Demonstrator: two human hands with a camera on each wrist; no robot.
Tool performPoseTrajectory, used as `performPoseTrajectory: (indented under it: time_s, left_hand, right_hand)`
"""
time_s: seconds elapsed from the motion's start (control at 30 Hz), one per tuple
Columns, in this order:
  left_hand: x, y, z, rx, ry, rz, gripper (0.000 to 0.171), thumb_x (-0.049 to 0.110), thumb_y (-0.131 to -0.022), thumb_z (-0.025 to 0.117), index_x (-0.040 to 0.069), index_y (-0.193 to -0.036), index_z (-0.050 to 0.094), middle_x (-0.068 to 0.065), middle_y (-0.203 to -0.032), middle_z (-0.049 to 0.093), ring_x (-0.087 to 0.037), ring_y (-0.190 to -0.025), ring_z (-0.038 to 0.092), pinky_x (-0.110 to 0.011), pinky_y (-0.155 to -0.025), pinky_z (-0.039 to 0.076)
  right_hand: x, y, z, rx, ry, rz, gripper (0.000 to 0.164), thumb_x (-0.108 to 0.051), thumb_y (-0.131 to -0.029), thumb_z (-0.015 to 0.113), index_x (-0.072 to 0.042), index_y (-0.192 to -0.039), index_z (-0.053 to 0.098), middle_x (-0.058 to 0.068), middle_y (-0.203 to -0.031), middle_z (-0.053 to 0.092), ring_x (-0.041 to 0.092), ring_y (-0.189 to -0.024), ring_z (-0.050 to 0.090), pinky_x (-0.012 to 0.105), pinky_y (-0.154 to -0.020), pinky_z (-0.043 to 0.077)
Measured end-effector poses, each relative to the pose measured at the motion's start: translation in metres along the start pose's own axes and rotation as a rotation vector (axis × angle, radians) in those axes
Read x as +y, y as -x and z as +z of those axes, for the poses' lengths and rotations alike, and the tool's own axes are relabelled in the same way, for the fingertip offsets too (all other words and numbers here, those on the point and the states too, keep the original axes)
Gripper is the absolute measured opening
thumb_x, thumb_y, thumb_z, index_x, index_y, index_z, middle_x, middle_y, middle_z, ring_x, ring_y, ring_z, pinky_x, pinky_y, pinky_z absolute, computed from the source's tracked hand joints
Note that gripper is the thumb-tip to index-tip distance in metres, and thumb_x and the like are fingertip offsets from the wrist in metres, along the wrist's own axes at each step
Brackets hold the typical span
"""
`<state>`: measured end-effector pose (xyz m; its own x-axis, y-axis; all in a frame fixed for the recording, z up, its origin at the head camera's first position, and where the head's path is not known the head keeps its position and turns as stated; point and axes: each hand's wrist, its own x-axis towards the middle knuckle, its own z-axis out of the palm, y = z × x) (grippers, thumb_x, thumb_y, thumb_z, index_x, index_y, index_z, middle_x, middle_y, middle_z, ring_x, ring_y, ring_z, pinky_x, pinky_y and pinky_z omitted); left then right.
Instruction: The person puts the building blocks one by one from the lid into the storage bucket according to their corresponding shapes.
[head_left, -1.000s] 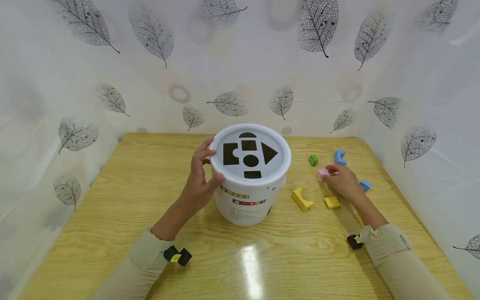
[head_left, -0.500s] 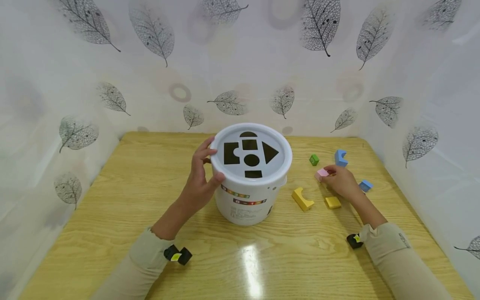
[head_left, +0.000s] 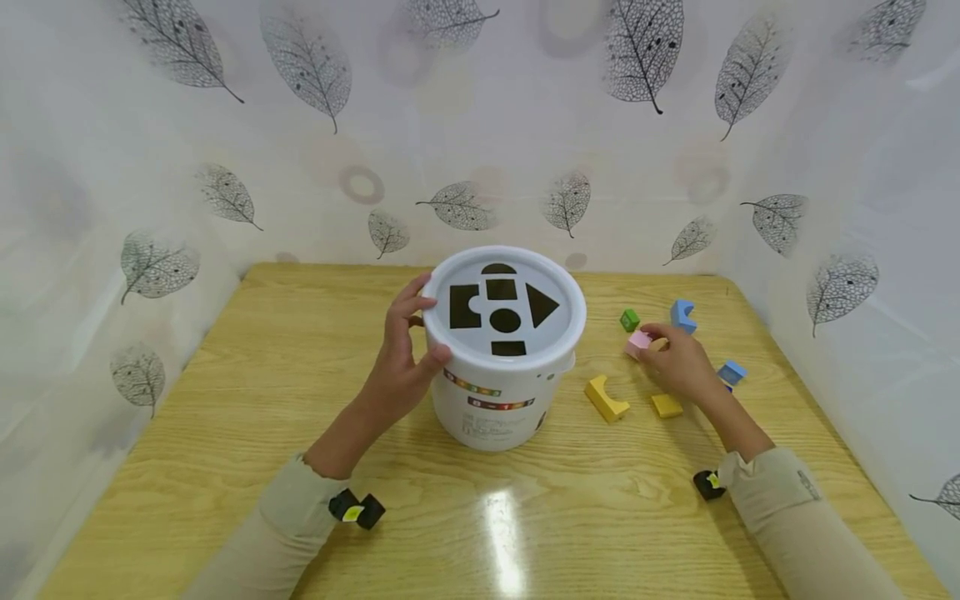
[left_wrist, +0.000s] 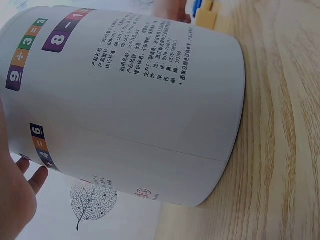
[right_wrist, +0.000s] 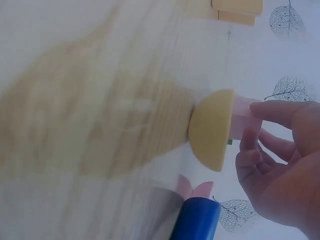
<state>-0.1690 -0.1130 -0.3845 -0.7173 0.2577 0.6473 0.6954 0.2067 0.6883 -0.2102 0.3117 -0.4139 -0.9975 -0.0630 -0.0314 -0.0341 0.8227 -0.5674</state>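
A white bucket (head_left: 487, 408) stands on the table, its lid (head_left: 468, 340) pierced by several shaped holes. My left hand (head_left: 401, 358) grips the bucket at the rim, thumb toward the front and fingers along the left side. Right of the bucket, my right hand (head_left: 678, 362) pinches a small pink block (head_left: 637, 343) between thumb and fingers; the right wrist view shows this pink block (right_wrist: 245, 117) partly behind a yellow half-round block (right_wrist: 212, 131). Whether the pink block touches the table is unclear.
Around the right hand lie a green block (head_left: 629, 319), a notched blue block (head_left: 682, 316), another blue block (head_left: 732, 372) and a notched yellow arch block (head_left: 606, 399). A dark blue cylinder (right_wrist: 196, 219) and pink pieces (right_wrist: 194, 188) show in the right wrist view.
My right hand has shifted slightly left with the pink block, closer to the green one. A bit of dark blue now shows beside the right wrist. The left hand stays on the bucket.
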Motion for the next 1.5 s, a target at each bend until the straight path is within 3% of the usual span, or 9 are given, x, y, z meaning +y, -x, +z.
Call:
performPoseTrajectory:
  time_s: [0.2, 0.4, 0.7, 0.93, 1.17, 1.33, 1.5]
  left_hand:
    - [0.001, 0.001, 0.000, -0.005, -0.004, -0.009, 0.080, 0.072, -0.095, 0.044, 0.006, -0.138, 0.026, -0.009, -0.166, 0.016, -0.027, -0.150, 0.021, -0.043, -0.100, 0.033]
    - [0.001, 0.000, 0.000, -0.003, 0.001, 0.000, 0.081, 0.072, -0.095, 0.044, 0.006, -0.137, 0.027, -0.010, -0.165, 0.017, -0.028, -0.150, 0.021, -0.040, -0.100, 0.032]
    - [0.001, -0.001, 0.000, -0.008, 0.001, -0.008, 0.081, 0.073, -0.094, 0.044, 0.007, -0.137, 0.027, -0.008, -0.166, 0.016, -0.027, -0.148, 0.024, -0.045, -0.098, 0.032]
    - [0.001, 0.000, 0.000, -0.001, -0.004, -0.005, 0.080, 0.073, -0.095, 0.044, 0.006, -0.136, 0.027, -0.007, -0.166, 0.017, -0.026, -0.149, 0.023, -0.044, -0.099, 0.032]
    - [0.000, 0.000, 0.000, 0.003, -0.022, 0.008, 0.079, 0.072, -0.095, 0.043, 0.005, -0.135, 0.028, -0.007, -0.166, 0.019, -0.027, -0.148, 0.026, -0.044, -0.099, 0.034]
    - [0.001, -0.001, 0.000, 0.005, -0.020, 0.015, 0.079, 0.072, -0.096, 0.042, 0.005, -0.136, 0.027, -0.008, -0.166, 0.019, -0.027, -0.148, 0.026, -0.046, -0.099, 0.034]
    - [0.001, -0.001, 0.000, 0.003, -0.019, 0.022, 0.079, 0.071, -0.096, 0.042, 0.004, -0.135, 0.027, -0.008, -0.165, 0.018, -0.027, -0.149, 0.025, -0.041, -0.101, 0.033]
  right_hand:
    - [-0.011, 0.002, -0.004, 0.012, -0.037, -0.052, 0.057, -0.032, -0.100, 0.064, 0.001, -0.144, 0.049, 0.024, -0.137, 0.051, 0.029, -0.091, 0.057, 0.032, -0.069, 0.049]
    - [-0.027, 0.007, -0.011, 0.055, -0.049, -0.100, 0.063, -0.047, -0.097, 0.064, -0.005, -0.143, 0.052, 0.018, -0.133, 0.054, 0.026, -0.084, 0.057, 0.031, -0.062, 0.049]
    - [-0.062, 0.019, -0.026, 0.121, -0.087, -0.144, 0.057, -0.047, -0.096, 0.066, -0.014, -0.140, 0.056, 0.011, -0.135, 0.054, 0.024, -0.088, 0.057, 0.032, -0.062, 0.050]
    - [-0.089, 0.028, -0.039, 0.170, -0.081, -0.236, 0.049, -0.039, -0.098, 0.066, -0.014, -0.140, 0.058, 0.012, -0.130, 0.057, 0.017, -0.085, 0.057, 0.028, -0.062, 0.049]
    - [-0.115, 0.033, -0.052, 0.190, -0.117, -0.306, 0.044, -0.034, -0.097, 0.068, -0.020, -0.138, 0.060, 0.003, -0.123, 0.057, 0.009, -0.081, 0.059, 0.025, -0.060, 0.048]
    - [-0.134, 0.033, -0.057, 0.192, -0.159, -0.325, 0.042, -0.036, -0.096, 0.070, -0.025, -0.135, 0.062, -0.007, -0.120, 0.056, 0.013, -0.087, 0.057, 0.020, -0.067, 0.048]
    - [-0.148, 0.029, -0.057, 0.192, -0.188, -0.405, 0.038, -0.029, -0.096, 0.071, -0.024, -0.133, 0.065, -0.009, -0.119, 0.057, 0.013, -0.092, 0.052, 0.015, -0.074, 0.046]
